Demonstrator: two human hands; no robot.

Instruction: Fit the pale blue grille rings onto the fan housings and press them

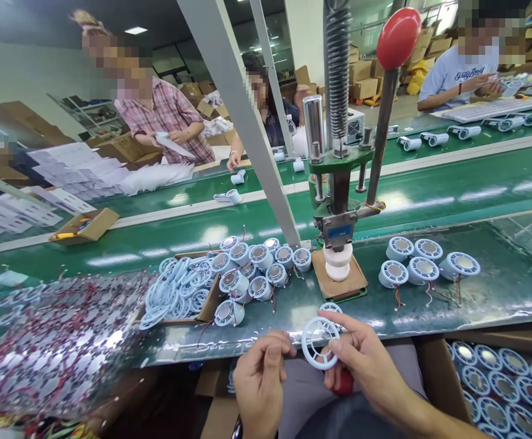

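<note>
My right hand [360, 352] pinches a light blue spoked ring [323, 365] between thumb and fingers above my lap. To its left, my left hand [262, 379] has its fingers curled and thumb pressed in; whatever they may hold is hidden. Just behind the ring, another light blue round part [330, 307] shows at the table's front edge, partly covered by my right fingers. Beyond my hands stands a hand press [339, 225] with a white plastic head [338, 263] low over a brown base plate [355, 283].
Left of the press sit several wired blue motor housings [260, 256] and a box of loose rings [177, 289]. More housings [424, 268] stand to the right. A carton of housings [499, 381] is at lower right. Wired discs [64, 335] cover the left. Co-workers sit across the green conveyor [431, 189].
</note>
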